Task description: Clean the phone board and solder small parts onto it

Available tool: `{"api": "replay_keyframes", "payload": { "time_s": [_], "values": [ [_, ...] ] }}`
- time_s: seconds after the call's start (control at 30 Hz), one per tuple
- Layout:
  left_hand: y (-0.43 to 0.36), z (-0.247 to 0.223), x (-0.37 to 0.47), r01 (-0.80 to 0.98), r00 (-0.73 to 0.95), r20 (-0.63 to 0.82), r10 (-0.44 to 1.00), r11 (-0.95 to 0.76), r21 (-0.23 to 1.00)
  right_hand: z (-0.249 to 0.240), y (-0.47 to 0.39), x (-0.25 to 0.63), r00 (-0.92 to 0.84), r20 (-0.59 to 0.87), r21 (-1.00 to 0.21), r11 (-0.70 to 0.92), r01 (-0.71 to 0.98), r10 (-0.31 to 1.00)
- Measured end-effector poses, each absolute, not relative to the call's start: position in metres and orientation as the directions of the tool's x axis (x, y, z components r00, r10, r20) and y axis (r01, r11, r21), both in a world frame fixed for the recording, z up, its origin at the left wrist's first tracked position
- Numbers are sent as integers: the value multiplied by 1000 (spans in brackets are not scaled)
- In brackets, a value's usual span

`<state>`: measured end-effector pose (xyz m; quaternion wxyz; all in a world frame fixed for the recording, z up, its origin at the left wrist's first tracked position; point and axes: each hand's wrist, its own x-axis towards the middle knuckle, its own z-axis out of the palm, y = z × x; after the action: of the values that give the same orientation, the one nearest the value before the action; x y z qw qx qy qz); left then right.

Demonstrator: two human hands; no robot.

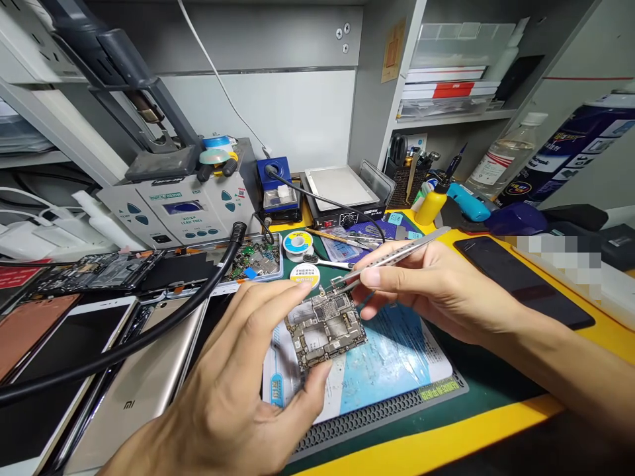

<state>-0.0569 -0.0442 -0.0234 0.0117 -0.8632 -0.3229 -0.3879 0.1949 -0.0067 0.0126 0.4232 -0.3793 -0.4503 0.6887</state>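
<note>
A small phone circuit board (327, 327) is tilted up above a blue and white sheet (391, 350). My left hand (248, 377) grips its edges, with the thumb at the bottom and the fingers at the upper left. Metal tweezers (397, 255) are pinched in my right hand (426, 284), their tips at the board's top edge. Whether the tips hold anything is too small to tell. Beneath the sheet lies a grey mat (357, 430) with a honeycomb pattern.
Several phones, one gold (143, 377), lie at the left under a black hose (169, 324). Behind stand a hot-air station (183, 208), solder spool (297, 243) and heating plate (342, 188). A black phone (520, 281), yellow bottle (431, 205) and spray can (565, 155) are at the right.
</note>
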Motion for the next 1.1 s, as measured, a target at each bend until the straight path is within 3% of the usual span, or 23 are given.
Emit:
{"api": "replay_keyframes", "payload": {
  "time_s": [0.4, 0.77, 1.1],
  "values": [
    [-43, -21, -57, 533, 526, 676, 516, -820, 210, 11, -5, 197, -386, -139, -942, -242, -234, 912],
    [-45, -21, -58, 546, 516, 673, 529, -809, 217, 13, -13, 198, -340, 30, -995, -4, -101, 940],
    [-46, -20, -57, 551, 509, 669, 542, -802, 230, 18, -19, 194, -282, 85, -996, 91, 8, 956]
  ]
}}
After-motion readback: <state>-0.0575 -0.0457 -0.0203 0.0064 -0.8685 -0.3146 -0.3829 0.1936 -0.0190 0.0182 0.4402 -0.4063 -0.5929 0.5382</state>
